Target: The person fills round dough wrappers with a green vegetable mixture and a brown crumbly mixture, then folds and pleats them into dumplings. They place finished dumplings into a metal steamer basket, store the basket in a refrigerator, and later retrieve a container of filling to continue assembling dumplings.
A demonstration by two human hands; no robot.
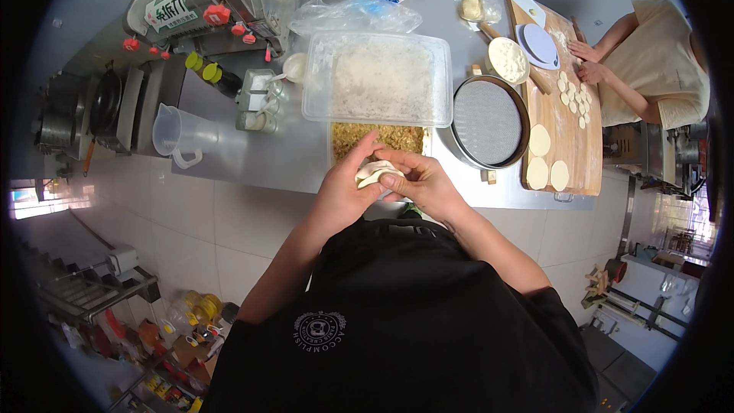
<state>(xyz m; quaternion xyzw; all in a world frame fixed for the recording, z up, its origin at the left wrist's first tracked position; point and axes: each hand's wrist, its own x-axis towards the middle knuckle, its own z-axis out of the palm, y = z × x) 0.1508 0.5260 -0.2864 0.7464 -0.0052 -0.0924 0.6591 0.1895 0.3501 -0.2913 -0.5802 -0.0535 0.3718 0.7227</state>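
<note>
Between my two hands is a partly folded dough wrapper (375, 172) with a pleated edge, held above the table's front edge. My left hand (347, 183) cups it from the left, the fingers pointing up and inward. With thumb and fingers, my right hand (421, 180) pinches the dough's right side. Whatever lies inside the wrapper is hidden. Just beyond my hands, a container of chopped brownish-yellow filling (350, 136) is partly covered by a floury translucent plastic tub (378, 77). To its right stands a round steamer (490, 120) with a mesh liner.
On the right, a wooden board (565, 155) carries flat dough rounds (539, 140) and several small dough pieces (573, 94); a co-worker's hands (590, 63) rest there. A plastic jug (178, 132), a condiment holder (258, 100) and a dough-pressing machine (212, 6) stand left.
</note>
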